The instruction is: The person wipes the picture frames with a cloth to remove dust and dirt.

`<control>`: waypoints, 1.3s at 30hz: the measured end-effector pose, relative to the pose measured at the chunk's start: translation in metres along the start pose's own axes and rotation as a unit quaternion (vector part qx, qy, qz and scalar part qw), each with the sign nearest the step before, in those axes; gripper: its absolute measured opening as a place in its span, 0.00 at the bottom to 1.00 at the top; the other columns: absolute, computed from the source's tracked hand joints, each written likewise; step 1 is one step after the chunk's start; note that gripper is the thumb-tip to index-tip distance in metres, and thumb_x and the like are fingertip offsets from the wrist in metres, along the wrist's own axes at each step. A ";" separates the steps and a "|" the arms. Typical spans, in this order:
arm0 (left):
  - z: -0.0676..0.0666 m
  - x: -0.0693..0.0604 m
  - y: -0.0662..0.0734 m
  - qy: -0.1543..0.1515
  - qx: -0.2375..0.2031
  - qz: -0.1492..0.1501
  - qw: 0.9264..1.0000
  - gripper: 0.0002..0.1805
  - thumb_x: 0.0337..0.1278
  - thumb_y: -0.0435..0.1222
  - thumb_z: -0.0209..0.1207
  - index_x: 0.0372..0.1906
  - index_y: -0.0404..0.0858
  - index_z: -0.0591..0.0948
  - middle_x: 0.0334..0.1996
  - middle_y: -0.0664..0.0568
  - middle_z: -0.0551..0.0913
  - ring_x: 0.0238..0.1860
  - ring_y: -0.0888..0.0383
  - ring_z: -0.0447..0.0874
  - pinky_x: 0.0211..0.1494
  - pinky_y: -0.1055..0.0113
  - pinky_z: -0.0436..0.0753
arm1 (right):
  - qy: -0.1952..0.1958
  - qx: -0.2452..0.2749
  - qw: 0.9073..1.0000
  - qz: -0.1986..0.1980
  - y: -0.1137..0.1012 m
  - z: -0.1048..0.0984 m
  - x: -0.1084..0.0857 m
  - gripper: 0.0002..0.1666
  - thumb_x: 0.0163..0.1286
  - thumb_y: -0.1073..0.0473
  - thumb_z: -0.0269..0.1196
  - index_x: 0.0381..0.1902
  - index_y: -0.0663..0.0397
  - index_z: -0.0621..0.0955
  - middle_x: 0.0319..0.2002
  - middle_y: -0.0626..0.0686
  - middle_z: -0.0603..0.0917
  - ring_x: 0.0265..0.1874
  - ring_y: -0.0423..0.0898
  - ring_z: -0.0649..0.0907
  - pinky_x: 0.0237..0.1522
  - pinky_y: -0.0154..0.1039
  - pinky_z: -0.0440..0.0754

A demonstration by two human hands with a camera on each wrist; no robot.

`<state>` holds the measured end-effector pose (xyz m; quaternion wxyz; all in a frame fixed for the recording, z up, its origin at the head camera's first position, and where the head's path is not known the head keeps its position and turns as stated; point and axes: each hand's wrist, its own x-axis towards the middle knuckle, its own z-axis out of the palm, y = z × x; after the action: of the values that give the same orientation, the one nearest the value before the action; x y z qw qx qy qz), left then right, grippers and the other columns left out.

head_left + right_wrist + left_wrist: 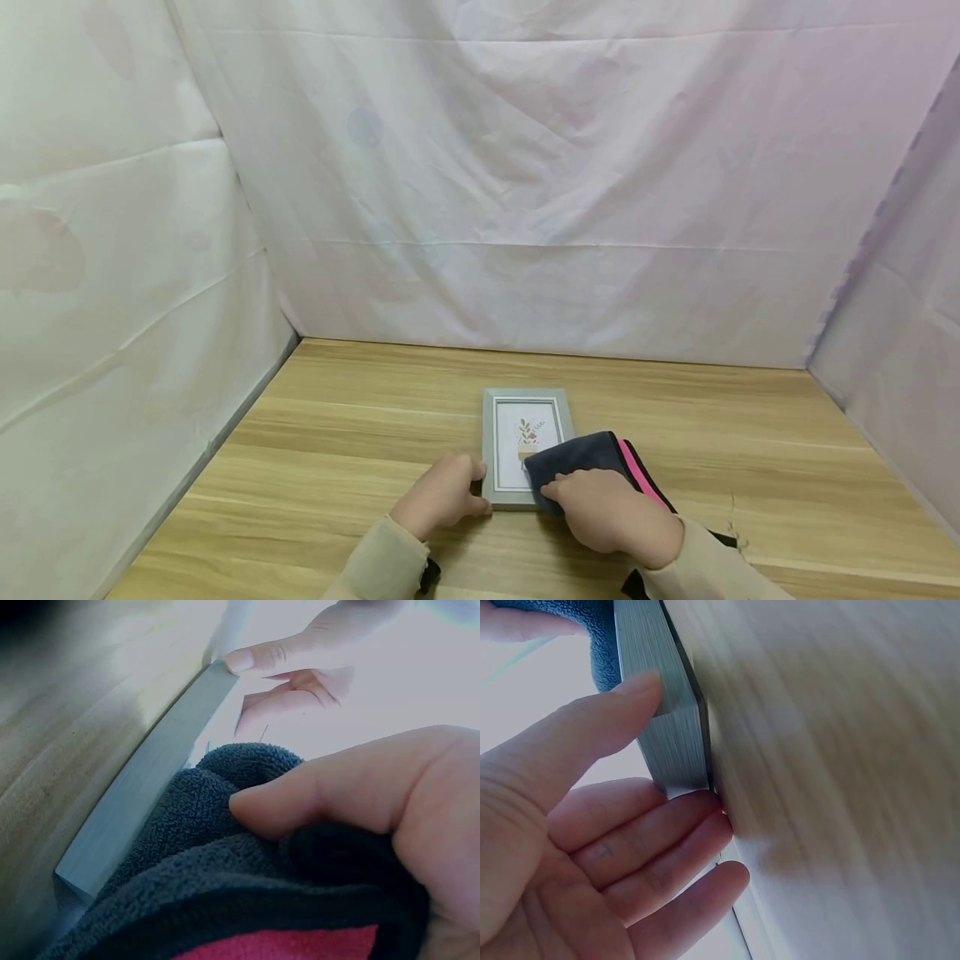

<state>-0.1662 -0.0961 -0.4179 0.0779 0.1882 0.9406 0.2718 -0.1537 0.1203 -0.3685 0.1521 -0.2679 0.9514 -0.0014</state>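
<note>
A grey picture frame (489,450) with a plant print lies flat on the wooden table. My left hand (444,493) holds its lower left corner; in the left wrist view the thumb of the left hand (592,825) lies on one edge and the fingers touch the adjoining side. Over the lower right part of the frame lies a folded dark blue cloth (581,457) with a pink, black-edged side. My right hand (611,510) presses the cloth there, and in the right wrist view its thumb (300,791) rests on the cloth's folds.
The wooden table (360,417) reaches back to a pale patterned curtain (525,192), with more curtains at the left and right sides. Some loose threads (735,529) show near my right sleeve.
</note>
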 end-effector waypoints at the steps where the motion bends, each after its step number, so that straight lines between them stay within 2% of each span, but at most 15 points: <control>1: 0.000 0.000 0.000 -0.001 0.000 0.000 1.000 0.20 0.40 0.36 0.72 0.16 0.42 0.68 0.18 0.58 0.63 0.22 0.64 0.62 0.25 0.73 0.65 | 0.002 -0.002 1.000 0.001 0.000 0.000 0.001 0.20 0.64 0.65 0.57 0.52 0.45 0.82 0.53 0.52 0.83 0.54 0.50 0.81 0.51 0.51 0.78; 15: -0.002 -0.003 -0.001 -0.005 0.007 -0.004 1.000 0.20 0.40 0.37 0.72 0.17 0.43 0.68 0.18 0.57 0.63 0.22 0.64 0.62 0.26 0.73 0.65 | 0.019 -0.007 1.000 0.020 0.001 0.004 0.015 0.20 0.64 0.65 0.57 0.51 0.46 0.82 0.53 0.53 0.82 0.54 0.53 0.80 0.49 0.54 0.79; 23: -0.001 -0.004 -0.001 -0.007 0.000 -0.004 1.000 0.20 0.41 0.37 0.71 0.17 0.43 0.68 0.18 0.57 0.64 0.23 0.64 0.62 0.25 0.73 0.66 | 0.014 0.012 0.999 0.027 0.005 0.001 0.022 0.20 0.63 0.65 0.57 0.52 0.48 0.82 0.55 0.56 0.81 0.62 0.61 0.73 0.54 0.61 0.74; 32: -0.002 -0.003 0.000 -0.010 0.001 -0.001 1.000 0.20 0.42 0.37 0.71 0.18 0.44 0.68 0.17 0.59 0.62 0.20 0.65 0.61 0.25 0.74 0.66 | 0.019 0.021 0.999 0.032 0.009 -0.001 0.031 0.20 0.64 0.67 0.54 0.53 0.49 0.81 0.55 0.58 0.80 0.62 0.57 0.73 0.63 0.54 0.67; 39: -0.001 -0.002 -0.001 -0.011 0.006 0.003 1.000 0.18 0.42 0.37 0.71 0.18 0.43 0.69 0.17 0.60 0.63 0.20 0.66 0.61 0.24 0.74 0.65 | 0.025 0.042 0.998 0.029 0.013 -0.004 0.036 0.21 0.65 0.69 0.52 0.54 0.51 0.81 0.56 0.59 0.80 0.62 0.59 0.72 0.63 0.56 0.68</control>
<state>-0.1645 -0.0982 -0.4169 0.0858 0.1949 0.9406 0.2643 -0.1907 0.1128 -0.3758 0.1394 -0.2334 0.9614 -0.0433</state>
